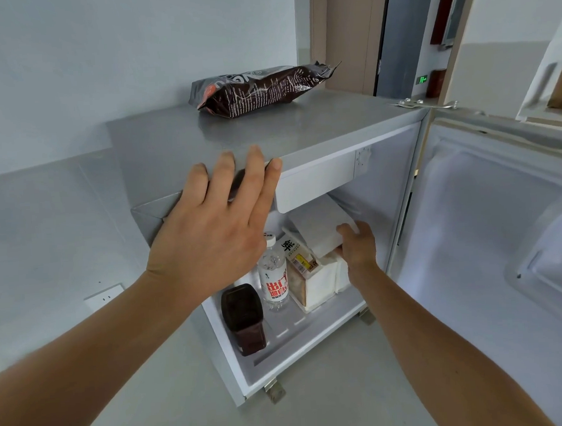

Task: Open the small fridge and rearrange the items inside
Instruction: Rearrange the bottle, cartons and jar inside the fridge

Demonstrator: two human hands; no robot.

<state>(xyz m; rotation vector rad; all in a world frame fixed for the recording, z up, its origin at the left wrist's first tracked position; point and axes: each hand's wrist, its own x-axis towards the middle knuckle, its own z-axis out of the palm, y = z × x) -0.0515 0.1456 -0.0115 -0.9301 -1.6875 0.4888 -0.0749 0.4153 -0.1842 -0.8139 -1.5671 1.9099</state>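
The small grey fridge (178, 143) stands with its door (488, 221) swung wide to the right. My left hand (221, 222) lies flat, fingers spread, on the front top edge of the fridge. Inside, my right hand (358, 248) grips a white box (316, 227) by its front corner, held above a white pack (325, 282). On the fridge floor stand a dark brown bottle (244, 319), a clear water bottle with a red label (273, 278) and a milk carton (298, 260).
A dark snack bag (260, 88) lies on top of the fridge. A wall socket (105, 297) sits low on the left wall. A doorway and corridor (394, 37) show behind. Door shelves (556, 94) at upper right hold a brownish item.
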